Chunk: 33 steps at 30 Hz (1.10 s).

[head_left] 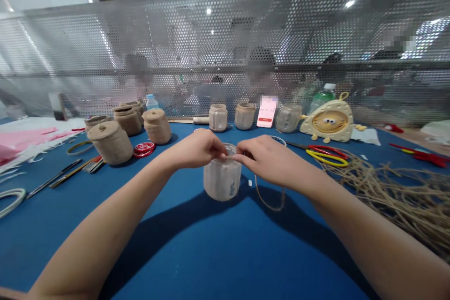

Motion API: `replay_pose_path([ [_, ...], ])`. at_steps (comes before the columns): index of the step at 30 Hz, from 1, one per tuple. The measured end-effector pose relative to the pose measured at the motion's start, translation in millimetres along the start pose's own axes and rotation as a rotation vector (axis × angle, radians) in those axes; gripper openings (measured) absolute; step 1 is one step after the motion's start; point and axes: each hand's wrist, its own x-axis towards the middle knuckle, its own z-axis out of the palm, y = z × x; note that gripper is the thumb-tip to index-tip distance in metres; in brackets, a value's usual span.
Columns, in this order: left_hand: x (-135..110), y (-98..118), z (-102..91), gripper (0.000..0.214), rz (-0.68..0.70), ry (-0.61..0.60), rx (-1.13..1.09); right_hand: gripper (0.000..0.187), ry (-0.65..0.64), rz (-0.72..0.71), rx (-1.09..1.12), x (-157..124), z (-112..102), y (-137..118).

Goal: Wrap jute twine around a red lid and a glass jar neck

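A whitish glass jar with a small blue mark stands upright on the blue table in front of me. My left hand is at the left of its neck, the fingers pinched on twine against the rim. From the other side my right hand pinches the same twine, which lies across the front of the neck. Its loose length hangs from my right hand and curves down to the table. My fingers hide part of the jar's mouth.
Twine-wrapped jars and a red lid sit at left. More jars, a lit phone and a yellow cheese-shaped fan line the back. Scissors and a heap of twine lie at right.
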Motion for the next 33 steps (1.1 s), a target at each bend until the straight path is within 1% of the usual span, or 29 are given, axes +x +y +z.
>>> replay_pose_path([
  [4,0,-1,0.2,0.023,-0.009,-0.002,0.039,0.029,-0.002,0.017,-0.047,1,2,-1],
  [8,1,-2,0.6,0.024,-0.019,0.008,0.040,0.020,0.047,0.060,-0.068,3,4,-1],
  [15,1,-5,-1.5,0.025,0.006,-0.027,0.036,0.019,0.047,-0.011,0.061,6,9,5],
  [19,-1,-2,-6.1,0.025,-0.001,-0.072,0.026,0.017,0.062,-0.020,0.069,5,10,5],
  [23,-4,4,-7.8,0.035,-0.028,-0.110,-0.043,0.015,0.056,-0.013,0.051,5,10,0],
  [25,-5,6,-7.0,0.036,-0.034,-0.110,-0.073,0.015,0.057,-0.007,0.035,5,11,-2],
  [27,-5,7,-5.7,0.032,-0.037,-0.097,-0.064,0.015,0.067,0.006,0.020,5,13,-4],
  [30,-2,7,-3.6,0.024,-0.030,-0.057,-0.002,0.016,0.085,0.030,0.016,6,15,-5],
  [33,0,4,-2.4,0.023,-0.011,-0.021,0.053,0.020,0.073,0.023,0.060,7,16,-2],
])
